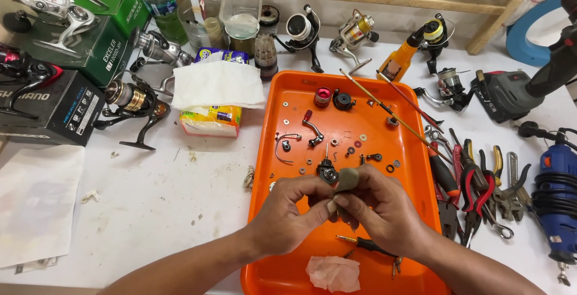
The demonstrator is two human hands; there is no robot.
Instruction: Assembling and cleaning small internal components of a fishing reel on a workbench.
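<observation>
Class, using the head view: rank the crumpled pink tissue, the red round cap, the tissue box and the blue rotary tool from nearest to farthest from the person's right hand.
1. Crumpled pink tissue: in the orange tray, just below the right hand.
2. Red round cap: upper part of the tray.
3. Blue rotary tool and tissue box: opposite sides of the tray, too close to call.

Two bare forearms, no sleeves, left hand [282, 211], right hand [384, 208], ringless fingers [312, 182]

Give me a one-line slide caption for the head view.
Both hands, left and right, hold a small black reel part and grey cloth over an orange tray.
</observation>
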